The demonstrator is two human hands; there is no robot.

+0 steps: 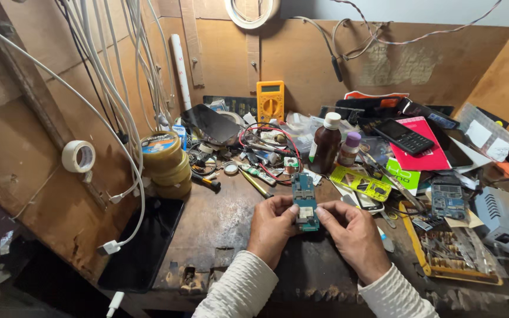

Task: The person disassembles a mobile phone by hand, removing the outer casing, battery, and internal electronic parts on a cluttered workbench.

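Observation:
A small blue-green circuit board [303, 187] lies lengthwise on the worn wooden bench [219, 224] in front of me. My left hand [272, 228] pinches its near left edge with fingertips. My right hand [354, 235] grips the near right edge, thumb and forefinger meeting the board by a pale square part. Both sleeves are white and ribbed. The board's near end is partly hidden between my fingers.
A brown bottle [325, 144] and a small purple-capped bottle [350, 147] stand just behind the board. A yellow multimeter [270, 100] leans on the back wall. Tape rolls [163, 162] stack at left beside a dark phone [145, 241]. Phones, boards and a parts tray [455, 250] crowd the right.

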